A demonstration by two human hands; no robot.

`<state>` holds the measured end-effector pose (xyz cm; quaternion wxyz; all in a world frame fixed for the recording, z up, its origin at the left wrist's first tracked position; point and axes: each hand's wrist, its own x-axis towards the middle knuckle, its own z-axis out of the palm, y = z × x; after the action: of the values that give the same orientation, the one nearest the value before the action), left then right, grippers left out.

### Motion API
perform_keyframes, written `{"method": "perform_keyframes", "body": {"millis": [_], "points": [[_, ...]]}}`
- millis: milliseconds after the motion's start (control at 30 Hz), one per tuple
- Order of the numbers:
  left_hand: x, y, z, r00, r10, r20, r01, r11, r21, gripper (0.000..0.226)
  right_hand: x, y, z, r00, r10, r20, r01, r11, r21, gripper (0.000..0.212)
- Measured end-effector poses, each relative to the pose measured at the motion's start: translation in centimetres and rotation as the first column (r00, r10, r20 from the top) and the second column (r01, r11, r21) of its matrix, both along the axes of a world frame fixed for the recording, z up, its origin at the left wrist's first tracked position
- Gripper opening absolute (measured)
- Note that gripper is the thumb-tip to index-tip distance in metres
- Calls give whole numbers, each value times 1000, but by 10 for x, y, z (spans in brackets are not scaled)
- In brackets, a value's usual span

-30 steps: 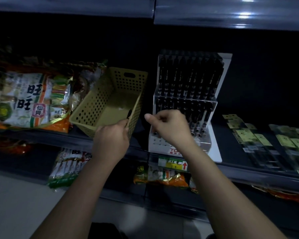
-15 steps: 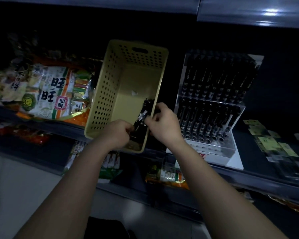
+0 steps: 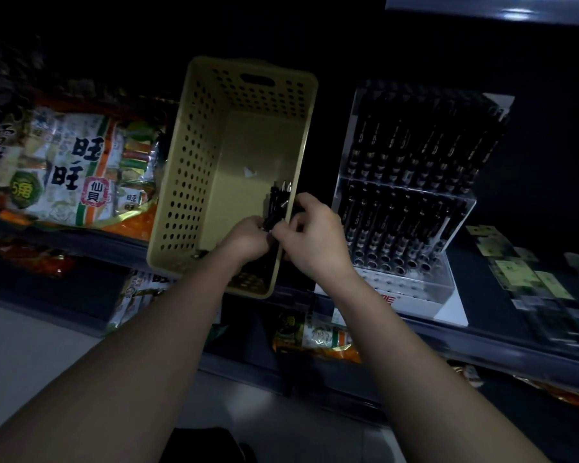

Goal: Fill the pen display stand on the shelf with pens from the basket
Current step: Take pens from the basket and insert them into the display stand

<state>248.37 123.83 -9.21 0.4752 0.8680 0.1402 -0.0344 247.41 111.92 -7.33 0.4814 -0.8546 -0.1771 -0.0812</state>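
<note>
Head view: A person's two bare arms reached into a dim store shelf [image 3: 482, 342].
Basket: The yellow perforated basket [image 3: 188, 182] sat tilted between a snack bag [image 3: 74, 168] and the stand [image 3: 411, 285], its near end past the shelf edge.
Pens: A small bunch of black pens [image 3: 279, 202] lay in the basket's near right corner, against the right wall.
Left grip: The left grip [image 3: 248, 238] was inside the basket, fingers curled round the bunch's near end.
Right grip: The right grip [image 3: 315, 238] was at the basket's right rim, touching the left and pinching the same pens.
Stand: The clear tiered stand stood just right of the basket, with rows of upright black stock [image 3: 415, 145] and open holes along its front row.
Far right: Flat packets [image 3: 522, 275] lay on the shelf.
</note>
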Motion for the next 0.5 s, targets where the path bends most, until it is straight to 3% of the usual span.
{"method": "perform_keyframes", "body": {"millis": [100,267,367,500], "points": [[-1,1,0,1000,-29,9,30,994,-106,20,2,-2,0,1000,0,-5,1,999,34,14],[3,3,-1,998,-46,31,50,984,-169,21,1,-3,2,1000,8,-4,-8,999,45,17],[10,7,-5,998,-54,10,55,989,-136,21,1,-4,1,1000,6,-5,-6,999,54,12],[22,12,-5,981,73,179,-60,995,-76,14,3,-6,2,1000,-4,0,4,999,42,9]]}}
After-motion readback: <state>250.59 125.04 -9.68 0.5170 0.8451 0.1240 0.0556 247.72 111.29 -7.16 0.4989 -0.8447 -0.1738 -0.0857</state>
